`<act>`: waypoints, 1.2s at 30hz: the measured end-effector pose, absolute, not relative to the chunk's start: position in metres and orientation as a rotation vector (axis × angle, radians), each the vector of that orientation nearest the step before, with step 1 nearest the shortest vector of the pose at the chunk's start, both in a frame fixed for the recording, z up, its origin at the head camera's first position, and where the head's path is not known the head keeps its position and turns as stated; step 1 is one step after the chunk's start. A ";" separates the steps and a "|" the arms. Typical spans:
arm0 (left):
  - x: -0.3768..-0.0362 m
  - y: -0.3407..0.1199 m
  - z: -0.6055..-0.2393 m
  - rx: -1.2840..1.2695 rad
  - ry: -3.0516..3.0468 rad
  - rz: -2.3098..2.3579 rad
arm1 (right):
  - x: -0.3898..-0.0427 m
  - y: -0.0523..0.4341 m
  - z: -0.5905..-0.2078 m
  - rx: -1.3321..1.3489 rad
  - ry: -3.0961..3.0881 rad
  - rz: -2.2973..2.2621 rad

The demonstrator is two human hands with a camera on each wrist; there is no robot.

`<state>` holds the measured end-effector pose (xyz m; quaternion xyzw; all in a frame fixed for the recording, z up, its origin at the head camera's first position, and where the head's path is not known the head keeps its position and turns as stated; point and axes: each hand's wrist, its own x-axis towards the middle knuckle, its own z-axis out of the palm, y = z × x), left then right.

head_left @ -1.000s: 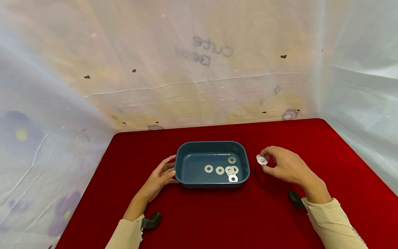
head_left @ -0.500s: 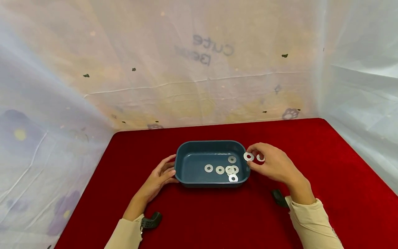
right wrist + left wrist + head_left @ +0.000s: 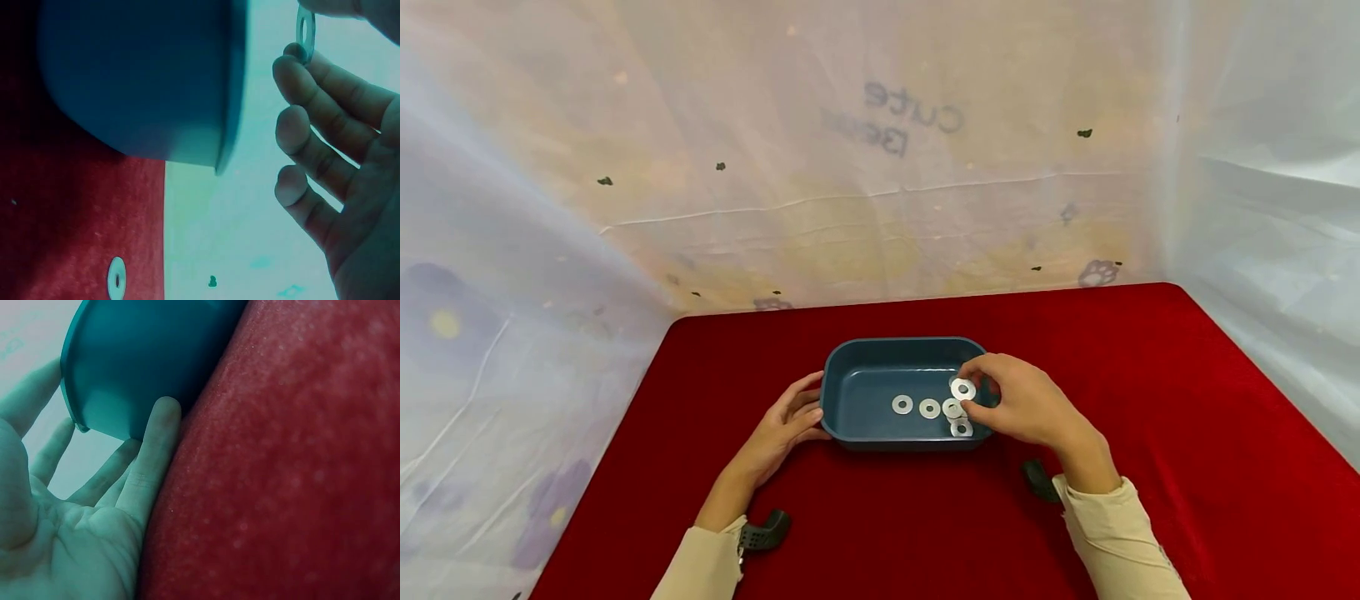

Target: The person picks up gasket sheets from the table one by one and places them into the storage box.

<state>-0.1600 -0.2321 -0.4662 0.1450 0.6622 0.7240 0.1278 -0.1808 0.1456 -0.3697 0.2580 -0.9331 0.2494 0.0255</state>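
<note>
A dark blue rectangular tray (image 3: 861, 400) stands on red cloth, with several flat metal washers (image 3: 922, 409) lying in its right half, some overlapping. My left hand (image 3: 786, 425) rests at the tray's left end; in the left wrist view its fairly straight fingers (image 3: 157, 437) touch the outer wall. Over the tray's right side, my right hand (image 3: 1030, 400) pinches one washer (image 3: 963, 398) between thumb and fingertips. The right wrist view shows this washer (image 3: 300, 40) edge-on, apart from the tray wall. My right hand partly covers the washers beneath it.
Another washer (image 3: 112, 278) lies on the red cloth (image 3: 895, 533) outside the tray; in the head view my right hand hides it. Pale printed sheeting (image 3: 880, 233) rises behind the table and on both sides.
My right hand has moved left with the pinched washer, from the cloth right of the tray, across the rim, to above the washers inside. My left hand and the tray have stayed put.
</note>
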 end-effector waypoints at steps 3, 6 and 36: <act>-0.160 -0.233 -0.465 0.421 1.930 2.101 | -0.181 0.142 -0.374 0.813 -2.898 0.771; -0.160 -0.232 -0.464 0.424 1.930 2.095 | -0.181 0.139 -0.377 0.824 -2.900 0.776; -0.157 -0.233 -0.466 0.419 1.937 2.101 | -0.183 0.140 -0.381 0.858 -2.839 0.801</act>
